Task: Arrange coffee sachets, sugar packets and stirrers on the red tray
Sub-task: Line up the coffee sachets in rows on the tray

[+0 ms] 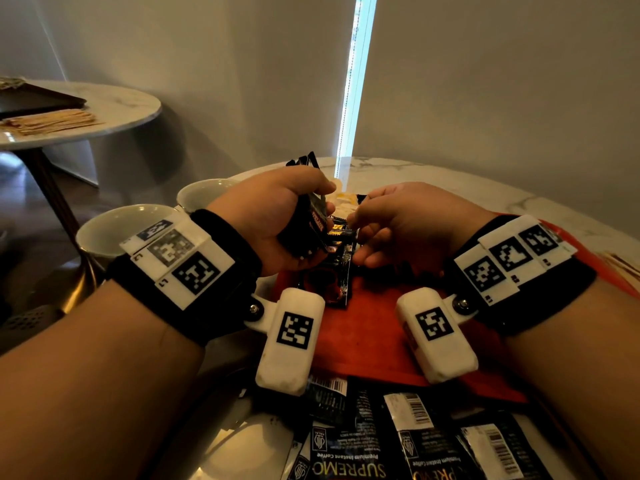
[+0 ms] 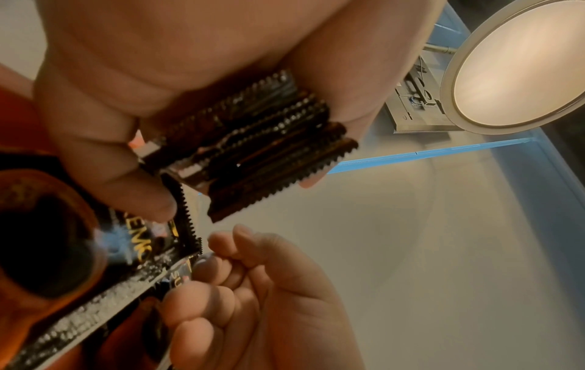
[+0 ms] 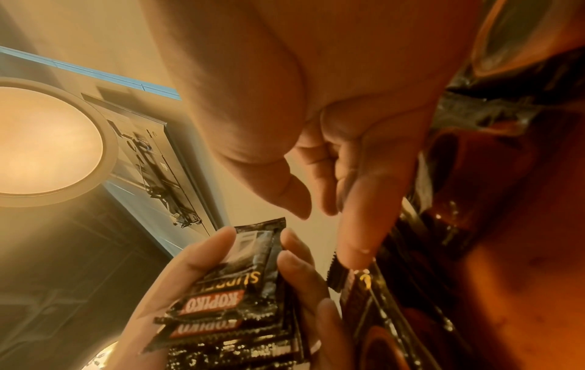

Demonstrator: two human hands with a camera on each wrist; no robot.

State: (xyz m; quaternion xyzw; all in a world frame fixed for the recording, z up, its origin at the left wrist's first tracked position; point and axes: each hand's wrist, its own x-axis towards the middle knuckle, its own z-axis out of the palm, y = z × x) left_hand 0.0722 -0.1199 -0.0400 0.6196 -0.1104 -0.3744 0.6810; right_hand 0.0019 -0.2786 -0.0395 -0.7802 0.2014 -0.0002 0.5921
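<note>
Left hand grip clamped on sachet stack above red tray. Right hand grip loosely curled, fingertip touching one sachet lying on the tray. Loose sachets on worktop beside the tray.

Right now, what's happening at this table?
A person is sorting coffee sachets over a red tray. The left hand grips a stack of black sachets. The right hand touches the corner of a sachet lying on the tray, holding nothing. More loose sachets lie nearer the person. Stirrers sit on a far side table.
</note>
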